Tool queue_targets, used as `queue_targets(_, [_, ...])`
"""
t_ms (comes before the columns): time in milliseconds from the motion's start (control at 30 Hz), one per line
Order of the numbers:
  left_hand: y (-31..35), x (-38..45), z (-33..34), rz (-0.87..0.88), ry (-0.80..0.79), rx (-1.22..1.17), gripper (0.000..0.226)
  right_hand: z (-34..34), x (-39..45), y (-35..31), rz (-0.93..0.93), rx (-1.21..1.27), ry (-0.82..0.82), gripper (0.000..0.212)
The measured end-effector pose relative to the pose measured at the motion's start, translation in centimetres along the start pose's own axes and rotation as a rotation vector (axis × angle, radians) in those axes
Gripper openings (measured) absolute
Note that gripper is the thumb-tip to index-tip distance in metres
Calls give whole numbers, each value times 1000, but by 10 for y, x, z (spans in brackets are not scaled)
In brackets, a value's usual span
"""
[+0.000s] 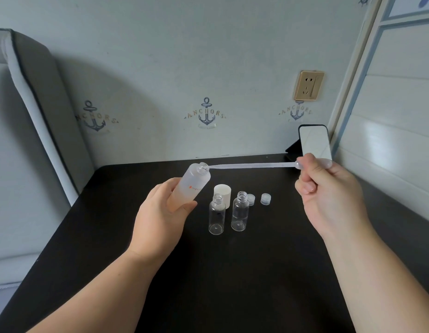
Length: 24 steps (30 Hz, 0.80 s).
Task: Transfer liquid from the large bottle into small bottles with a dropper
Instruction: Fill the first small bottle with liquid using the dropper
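Progress looks early: both small bottles (217,216) (240,212) at frame centre stand uncapped and seemingly empty. Left hand (160,212) grips the tilted large bottle (193,186); right hand (328,188) pinches the dropper (252,165), tip at its mouth.

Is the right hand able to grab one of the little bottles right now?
Probably not yet: the right hand is pinching the dropper, though nothing blocks the two small clear bottles standing open on the table.
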<state>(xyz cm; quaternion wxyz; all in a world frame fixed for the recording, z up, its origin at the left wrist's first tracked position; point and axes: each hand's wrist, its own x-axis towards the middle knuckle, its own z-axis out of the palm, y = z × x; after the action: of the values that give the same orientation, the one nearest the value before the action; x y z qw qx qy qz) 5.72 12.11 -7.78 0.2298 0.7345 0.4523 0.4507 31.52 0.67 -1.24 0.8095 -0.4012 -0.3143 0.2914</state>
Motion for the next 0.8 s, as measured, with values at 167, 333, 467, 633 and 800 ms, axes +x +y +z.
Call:
queue_targets(167, [1,1,0,-8,6,0,44,16,8,-15,-12,-23,-25,13])
queue_targets(333, [3,0,-1,3,1,-9,40,37,14,-19,-9,-76,-49,21])
queue_targets(467, [2,0,-1,2,1,-15,38,51,16,-17,-5,-77,-69,24])
queue_targets(633, [4,1,-1,-1,1,11,35,67,17,-12,2,-140,-107,21])
queue_targets(800, [5,2,0,0,-6,25,37,82,16,-1,6,-251,-149,30])
